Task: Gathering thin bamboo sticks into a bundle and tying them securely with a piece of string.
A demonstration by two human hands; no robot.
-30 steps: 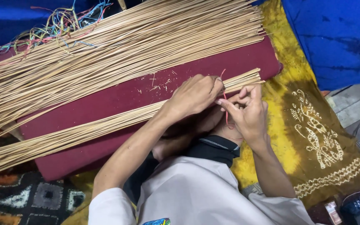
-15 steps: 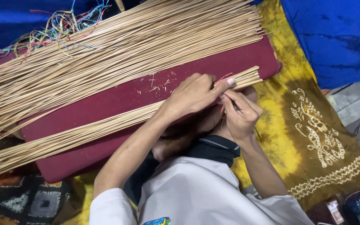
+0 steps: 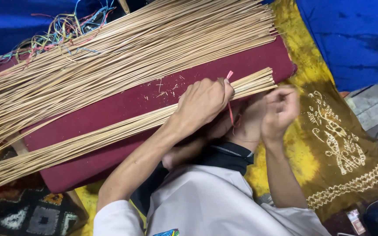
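My left hand [image 3: 204,102] presses down on a narrow bundle of thin pale sticks [image 3: 110,131] that lies along the front edge of a maroon cushion [image 3: 123,102]. A pink thread [image 3: 230,105] sticks up beside its fingers and hangs down over the bundle. My right hand [image 3: 281,109] is blurred, to the right of the bundle's end, its fingers curled shut. The thread's thin lower end curves toward it. A much larger pile of the same sticks [image 3: 123,52] covers the back of the cushion.
Tangled coloured threads [image 3: 62,32] lie at the back left. A yellow and brown patterned cloth [image 3: 333,131] spreads to the right, with blue fabric [image 3: 351,39] behind it. A patterned mat [image 3: 27,214] is at lower left, and small items [image 3: 372,214] at lower right.
My right hand has pulled away to the right from my left hand, where it was pinching the thread. The pink thread now stands taut beside my left fingers. My left hand stayed on the bundle.
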